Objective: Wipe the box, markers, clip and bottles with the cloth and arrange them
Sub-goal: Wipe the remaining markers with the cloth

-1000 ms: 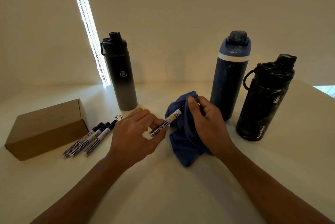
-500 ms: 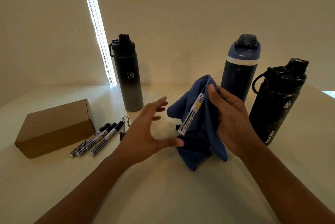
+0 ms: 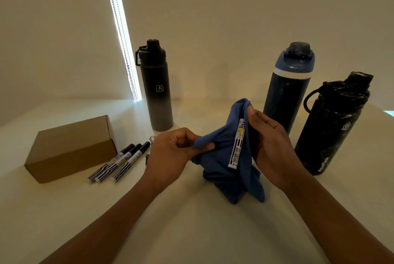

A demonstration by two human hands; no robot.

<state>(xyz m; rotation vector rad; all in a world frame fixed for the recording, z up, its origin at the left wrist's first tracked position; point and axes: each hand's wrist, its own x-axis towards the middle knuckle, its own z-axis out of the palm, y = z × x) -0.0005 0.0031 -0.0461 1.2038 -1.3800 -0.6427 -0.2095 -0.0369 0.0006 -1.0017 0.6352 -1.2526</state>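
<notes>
Head view: nearest is the pale worktop (image 3: 191, 231), crossed by both forearms. Just above it the left hand (image 3: 170, 152) pinches a fold of the blue cloth (image 3: 226, 178) between thumb and curled fingers (image 3: 181, 135). The right hand (image 3: 275, 148) clamps the far end of a marker (image 3: 237, 146) through the cloth, thumb on top. The marker stands almost upright against the fabric, its near end bare. The cloth is soft and will bunch, so it wants tension from both sides. The marker looks light, stiff and smooth, so it may slip; better to hold one end and rub the barrel. To the left, three markers (image 3: 119, 163) lie side by side just beside the box (image 3: 70, 148), and the clip (image 3: 151, 138) peeks out behind the left hand. Farthest stand the black-and-grey bottle (image 3: 157, 93), blue bottle (image 3: 285, 97) and black bottle (image 3: 332, 131), likely heavier and needing a whole-hand grasp.
</notes>
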